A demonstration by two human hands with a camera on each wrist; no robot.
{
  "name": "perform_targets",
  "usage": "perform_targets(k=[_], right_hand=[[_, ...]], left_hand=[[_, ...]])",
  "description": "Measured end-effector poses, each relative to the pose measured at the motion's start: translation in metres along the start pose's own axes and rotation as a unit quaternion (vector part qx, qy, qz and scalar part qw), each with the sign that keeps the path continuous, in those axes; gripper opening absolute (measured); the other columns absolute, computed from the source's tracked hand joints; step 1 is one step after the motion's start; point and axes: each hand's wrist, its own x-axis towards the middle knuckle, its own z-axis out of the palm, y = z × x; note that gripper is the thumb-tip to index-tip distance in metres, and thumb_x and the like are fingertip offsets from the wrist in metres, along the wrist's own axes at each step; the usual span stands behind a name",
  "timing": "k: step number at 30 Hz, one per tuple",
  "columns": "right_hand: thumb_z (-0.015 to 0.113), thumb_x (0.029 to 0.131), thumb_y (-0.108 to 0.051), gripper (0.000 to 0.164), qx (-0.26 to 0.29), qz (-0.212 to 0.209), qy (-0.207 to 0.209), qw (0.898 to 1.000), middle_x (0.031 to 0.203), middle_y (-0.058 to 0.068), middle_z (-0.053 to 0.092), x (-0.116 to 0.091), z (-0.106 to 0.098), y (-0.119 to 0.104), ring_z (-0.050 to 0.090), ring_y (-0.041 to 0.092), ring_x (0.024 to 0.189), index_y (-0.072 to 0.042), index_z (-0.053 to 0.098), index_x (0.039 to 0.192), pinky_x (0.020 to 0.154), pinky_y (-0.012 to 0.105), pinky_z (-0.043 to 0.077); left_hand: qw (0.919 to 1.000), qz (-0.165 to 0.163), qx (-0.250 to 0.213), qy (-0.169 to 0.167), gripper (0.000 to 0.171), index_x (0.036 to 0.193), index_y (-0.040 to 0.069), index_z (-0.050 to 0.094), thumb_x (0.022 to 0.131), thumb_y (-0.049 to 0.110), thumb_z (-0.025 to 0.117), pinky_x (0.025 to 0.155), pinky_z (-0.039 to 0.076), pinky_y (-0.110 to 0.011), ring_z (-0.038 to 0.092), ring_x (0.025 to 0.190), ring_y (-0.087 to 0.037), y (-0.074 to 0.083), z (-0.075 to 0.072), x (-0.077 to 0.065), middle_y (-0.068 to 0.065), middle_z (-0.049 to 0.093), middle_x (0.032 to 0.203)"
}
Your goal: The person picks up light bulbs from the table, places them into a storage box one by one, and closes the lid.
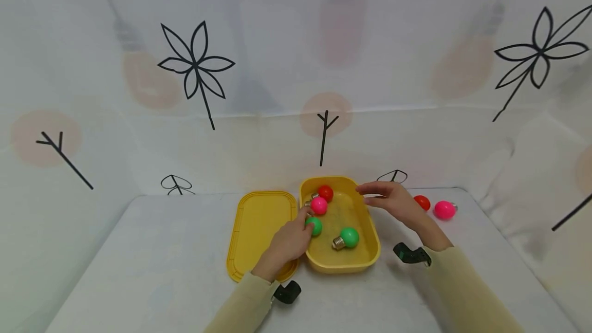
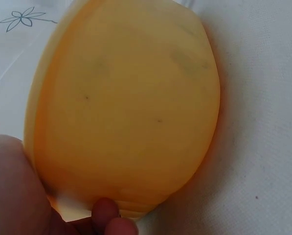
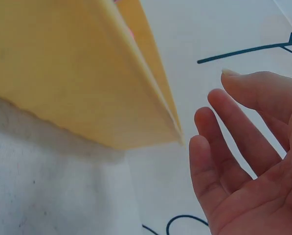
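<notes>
My left hand reaches over the left rim of a yellow plastic box. Its thumb and index finger are at a green light bulb, pinching it about its base, which they hide. In the left wrist view, other fingertips curl outside the box wall. Also in the box lie a red bulb, a pink bulb and a second green bulb with its metal base to the left. Beside the right rim hovers my right hand, fingers loosely spread, holding nothing.
A yellow lid lies flat on the white-covered table, left of the box and partly under my left arm. Another red bulb and another pink bulb lie beyond my right hand. Patterned white cloth hangs behind.
</notes>
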Motion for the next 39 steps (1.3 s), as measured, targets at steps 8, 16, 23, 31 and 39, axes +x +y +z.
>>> perform_targets(k=[8,16,23,31,39], right_hand=[[0.069,0.096,-0.021,0.037,-0.01,-0.005,0.032,0.999,0.129,0.019,0.062,-0.013,-0.012,0.011,0.06,0.029,0.118,-0.007,0.064,0.13,0.09,0.028,0.051],[0.068,0.096,-0.018,0.037,-0.02,-0.002,0.066,0.998,0.127,0.011,0.065,-0.026,-0.024,0.023,0.063,0.02,0.112,-0.006,0.064,0.13,0.086,0.02,0.05],[0.069,0.096,-0.023,0.043,-0.048,0.039,0.121,0.991,0.125,0.01,0.066,-0.045,-0.039,0.03,0.061,0.0,0.1,-0.006,0.061,0.135,0.081,0.021,0.052],[0.066,0.098,-0.026,0.044,-0.095,0.072,0.155,0.981,0.129,0.019,0.062,-0.061,-0.055,0.036,0.052,-0.006,0.101,-0.008,0.059,0.137,0.077,0.013,0.045],[0.063,0.099,-0.034,0.048,-0.112,0.082,0.172,0.975,0.132,0.02,0.059,-0.068,-0.064,0.044,0.048,0.026,0.118,-0.006,0.058,0.137,0.075,0.013,0.045]], left_hand=[[1.0,-0.002,0.001,0.001,0.03,0.135,0.024,0.042,0.106,0.032,0.042,0.048,0.038,-0.031,0.048,0.05,-0.021,0.003,-0.002,-0.001,-0.003,0.047,0.061],[1.0,0.001,-0.001,0.001,0.031,0.136,0.023,0.042,0.106,0.032,0.042,0.046,0.036,-0.029,0.047,0.048,-0.02,0.003,-0.002,-0.002,-0.003,0.046,0.06],[1.0,0.009,-0.001,-0.001,0.032,0.137,0.023,0.042,0.106,0.032,0.042,0.045,0.036,-0.029,0.047,0.047,-0.02,0.001,-0.001,-0.002,-0.003,0.046,0.059],[0.9999,0.009,0.006,0.004,0.03,0.134,0.023,0.043,0.106,0.032,0.043,0.047,0.037,-0.031,0.048,0.049,-0.02,0.001,0.0,0.0,-0.003,0.047,0.06],[1.0,0.005,0.005,0.005,0.03,0.134,0.024,0.043,0.106,0.033,0.043,0.047,0.038,-0.031,0.048,0.049,-0.02,0.0,0.001,0.0,-0.003,0.048,0.062]])
